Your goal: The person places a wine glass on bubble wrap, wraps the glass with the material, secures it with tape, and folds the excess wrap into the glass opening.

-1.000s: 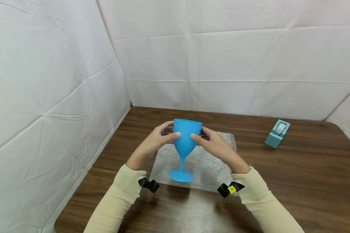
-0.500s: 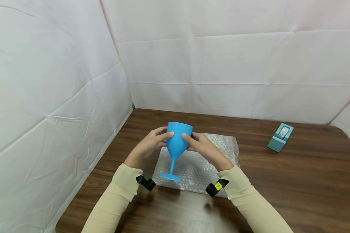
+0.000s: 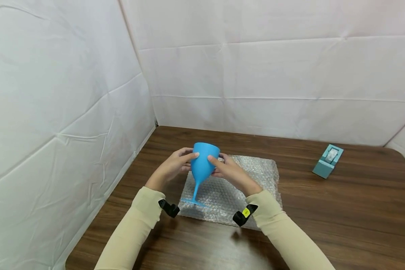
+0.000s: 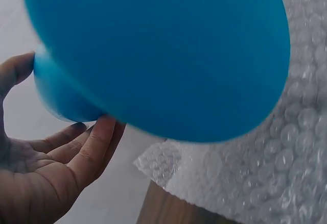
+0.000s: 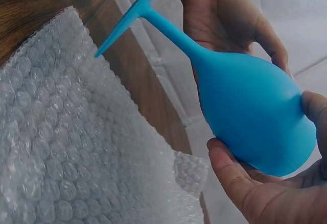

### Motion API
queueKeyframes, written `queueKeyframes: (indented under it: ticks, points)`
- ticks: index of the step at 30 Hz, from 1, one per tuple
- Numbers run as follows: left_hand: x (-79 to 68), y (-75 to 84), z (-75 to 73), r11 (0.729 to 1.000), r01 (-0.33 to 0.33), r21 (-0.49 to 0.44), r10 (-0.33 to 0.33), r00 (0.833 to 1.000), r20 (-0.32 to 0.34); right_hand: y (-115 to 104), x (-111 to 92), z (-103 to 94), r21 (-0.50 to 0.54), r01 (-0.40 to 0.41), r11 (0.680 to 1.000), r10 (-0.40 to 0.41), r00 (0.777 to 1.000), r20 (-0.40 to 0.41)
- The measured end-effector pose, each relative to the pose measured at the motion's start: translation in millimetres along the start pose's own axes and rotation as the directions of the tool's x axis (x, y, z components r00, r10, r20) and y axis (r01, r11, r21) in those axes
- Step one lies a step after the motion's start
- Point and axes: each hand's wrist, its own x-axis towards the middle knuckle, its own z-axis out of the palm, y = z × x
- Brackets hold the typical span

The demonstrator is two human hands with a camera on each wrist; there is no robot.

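Observation:
A blue wine goblet (image 3: 203,163) hangs above a sheet of bubble wrap (image 3: 222,198), its bowl up and its foot slanting toward the lower left. My left hand (image 3: 170,167) grips the bowl from the left side, thumb on the near face. From the right, my right hand (image 3: 233,170) holds the same bowl, thumb near its middle. In the left wrist view the goblet's round foot (image 4: 168,71) covers much of the bowl. Both hands and the whole stem (image 5: 171,32) show in the right wrist view.
A teal tape dispenser (image 3: 328,161) with a clear roll stands toward the back right of the dark wooden table (image 3: 357,202). White sheeting (image 3: 273,75) walls off the back and the left side.
The goblet, held in both hands, has moved a little left and tipped, so its foot now swings farther left. The right hand has shifted left with it. The bubble wrap lies unchanged.

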Motion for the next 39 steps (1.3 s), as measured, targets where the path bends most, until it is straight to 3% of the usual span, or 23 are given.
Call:
queueKeyframes:
  ticks: [5,15,39]
  points:
    - [4.4,-2.7,-4.4,1.0,0.03,0.0,-0.03,1.0,-0.004,2.7,6.6,5.0,0.059,-0.015,0.998,0.015,1.0,0.001]
    - [13.1,-10.2,-10.0,0.995,0.102,0.015,-0.102,0.994,-0.026,11.7,21.8,9.7,0.056,-0.055,0.997,0.054,0.998,0.014]
    - [27.6,-18.9,-11.7,0.974,0.19,0.127,-0.191,0.982,-0.007,31.5,40.7,12.6,-0.097,-0.119,0.988,0.113,0.991,-0.066]
